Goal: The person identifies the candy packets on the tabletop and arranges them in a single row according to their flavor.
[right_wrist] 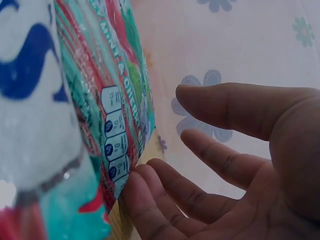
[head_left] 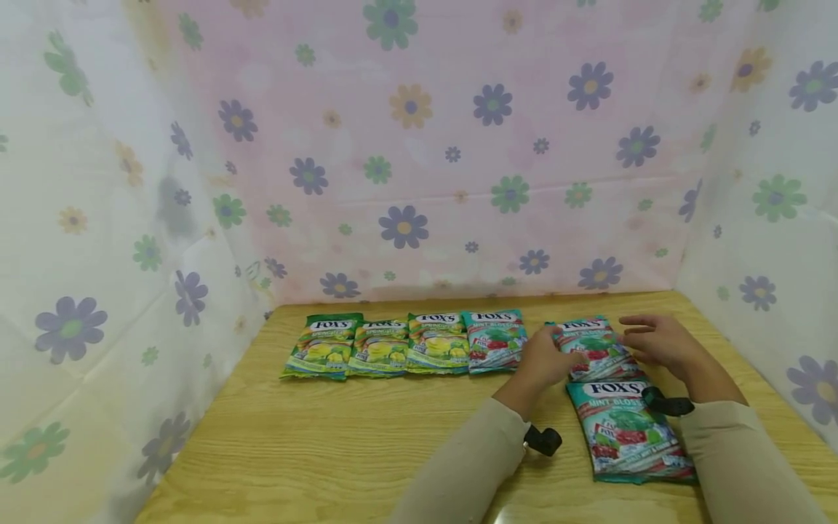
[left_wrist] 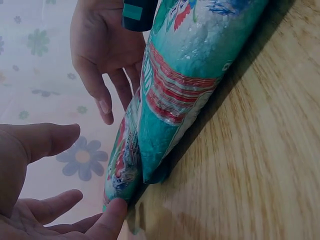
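Note:
A teal Fox's mint candy bag (head_left: 594,351) lies face up at the back right of the table, between the two hands. My left hand (head_left: 542,356) is at its left side, with the fingers loosely spread and a fingertip at the bag's edge in the left wrist view. On the other side, my right hand (head_left: 663,348) has its thumb raised, and its lower fingertips (right_wrist: 137,192) meet the bag's edge. Neither hand is curled round the bag. A second teal candy bag (head_left: 625,429) lies just in front, its top edge against the first, partly hidden by the right sleeve.
Left of the hands, a row along the back holds three yellow-green Fox's bags (head_left: 380,353) and one teal bag (head_left: 495,342), side by side. Flowered cloth (head_left: 445,182) walls the wooden table (head_left: 314,444) at the back and both sides.

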Available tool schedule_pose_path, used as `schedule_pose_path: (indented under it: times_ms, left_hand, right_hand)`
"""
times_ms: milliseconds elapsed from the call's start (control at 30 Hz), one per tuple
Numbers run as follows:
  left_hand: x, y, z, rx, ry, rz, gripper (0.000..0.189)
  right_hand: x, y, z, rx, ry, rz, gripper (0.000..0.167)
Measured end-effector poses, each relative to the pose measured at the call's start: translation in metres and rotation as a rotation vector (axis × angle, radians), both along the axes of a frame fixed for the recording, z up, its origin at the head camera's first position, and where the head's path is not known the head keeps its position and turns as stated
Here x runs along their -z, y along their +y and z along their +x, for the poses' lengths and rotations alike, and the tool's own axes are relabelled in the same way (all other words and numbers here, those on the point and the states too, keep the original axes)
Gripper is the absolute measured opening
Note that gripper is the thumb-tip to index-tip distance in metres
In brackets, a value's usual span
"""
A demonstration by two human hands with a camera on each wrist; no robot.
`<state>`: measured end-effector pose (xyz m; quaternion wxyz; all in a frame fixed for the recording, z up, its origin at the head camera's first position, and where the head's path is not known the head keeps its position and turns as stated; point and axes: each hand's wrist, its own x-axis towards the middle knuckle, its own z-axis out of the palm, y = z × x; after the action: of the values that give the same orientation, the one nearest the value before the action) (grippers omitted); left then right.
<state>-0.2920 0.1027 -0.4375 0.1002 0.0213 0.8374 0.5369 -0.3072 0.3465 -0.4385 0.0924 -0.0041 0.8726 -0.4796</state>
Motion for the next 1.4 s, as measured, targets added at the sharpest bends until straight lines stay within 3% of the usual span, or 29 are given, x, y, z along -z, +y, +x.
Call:
schedule_pose_path:
  times_ms: [167, 467, 833, 1400]
  left_hand:
    - [0.002, 0.002, 0.001, -0.008, -0.030, 0.002, 0.062]
    - [0.005, 0.004, 0.000, -0.010, -0.022, 0.032, 0.052]
    - [0.001, 0.003, 0.003, -0.022, -0.029, 0.100, 0.045]
    - [0.001, -0.010, -0.011, 0.006, 0.063, 0.143, 0.051]
  right_hand:
    - [0.005, 0.003, -0.001, -0.003, -0.011, -0.015, 0.065]
    - [0.004, 0.000, 0.000, -0.036, -0.012, 0.028, 0.059]
    - [0.001, -0.003, 0.003, -0.028, 0.038, 0.041, 0.055]
    - [-0.007, -0.014, 0.004, -0.058, 0.123, -0.018, 0.056]
